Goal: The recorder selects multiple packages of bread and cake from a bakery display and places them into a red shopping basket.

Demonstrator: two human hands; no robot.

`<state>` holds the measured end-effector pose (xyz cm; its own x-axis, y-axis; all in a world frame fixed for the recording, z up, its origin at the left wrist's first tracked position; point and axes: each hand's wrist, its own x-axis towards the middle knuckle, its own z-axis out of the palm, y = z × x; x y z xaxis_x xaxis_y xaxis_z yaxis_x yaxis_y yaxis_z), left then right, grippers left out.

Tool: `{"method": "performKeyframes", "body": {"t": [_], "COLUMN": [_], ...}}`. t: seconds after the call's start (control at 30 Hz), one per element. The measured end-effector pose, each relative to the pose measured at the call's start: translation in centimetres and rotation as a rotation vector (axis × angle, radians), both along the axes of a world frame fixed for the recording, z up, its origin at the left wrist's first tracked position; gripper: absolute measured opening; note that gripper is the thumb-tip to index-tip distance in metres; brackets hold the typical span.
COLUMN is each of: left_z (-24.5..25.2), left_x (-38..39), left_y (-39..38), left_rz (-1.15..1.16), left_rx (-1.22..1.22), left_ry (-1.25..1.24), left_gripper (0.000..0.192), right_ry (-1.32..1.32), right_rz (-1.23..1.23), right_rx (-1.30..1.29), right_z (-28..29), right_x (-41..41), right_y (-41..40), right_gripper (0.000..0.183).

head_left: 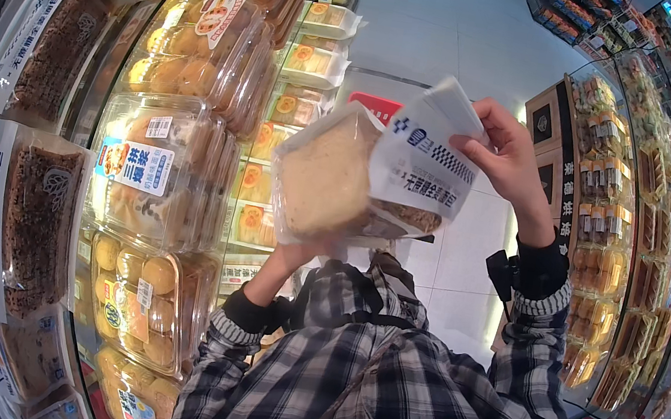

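In front of my chest is a packaged bread loaf (323,182) in a clear bag with a white printed paper band. My right hand (501,146) pinches the folded white top (436,120) of this bag between thumb and fingers. From below, my left hand (303,253) supports the bag; its fingers are mostly hidden behind the loaf. Pale bread shows through the clear end, and a darker crust (406,217) shows beneath the band. Just beyond the loaf, part of a red plastic basket (374,105) is visible.
To my left, a shelf holds clear boxes of buns (153,169) and bagged dark loaves (39,230). Behind them runs a row of small packaged breads (305,65). More packaged pastries (598,262) fill a display on my right. Pale floor tiles (464,261) lie between.
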<state>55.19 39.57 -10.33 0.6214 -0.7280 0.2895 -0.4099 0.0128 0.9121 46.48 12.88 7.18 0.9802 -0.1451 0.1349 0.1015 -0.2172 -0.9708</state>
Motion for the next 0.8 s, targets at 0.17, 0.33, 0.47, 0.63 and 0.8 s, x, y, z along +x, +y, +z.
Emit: {"method": "performKeyframes", "body": {"t": [0.17,0.33,0.47,0.63,0.8], "left_z": [4.0,5.0,5.2,4.1,1.4], "left_x": [-0.1,-0.9,-1.3,-1.7,0.2], "left_y": [-1.8,-2.8,-2.3,-3.3,-2.6], "left_rz": [0.177,0.482,0.529,0.445,0.310], "left_rx": [-0.268,-0.574,-0.437,-0.539,-0.423], "left_ry": [0.249,-0.867,-0.982,-0.841,-0.897], "left_gripper": [0.057,0.062,0.077,0.091,0.091], "right_ry": [-0.545,-0.459,-0.465,-0.524,-0.550], "right_rz": [-0.142,-0.080,-0.042,-0.068,-0.065], "right_rx": [-0.214,0.261,0.336,0.249,0.232], "right_z": [0.0,-0.5,-0.4,0.1,1.3], "right_x": [-0.4,-0.9,-0.9,-1.0,-0.6], "right_y": [1.0,2.8,3.5,3.4,4.0], "right_gripper": [0.017,0.018,0.020,0.022,0.024]}}
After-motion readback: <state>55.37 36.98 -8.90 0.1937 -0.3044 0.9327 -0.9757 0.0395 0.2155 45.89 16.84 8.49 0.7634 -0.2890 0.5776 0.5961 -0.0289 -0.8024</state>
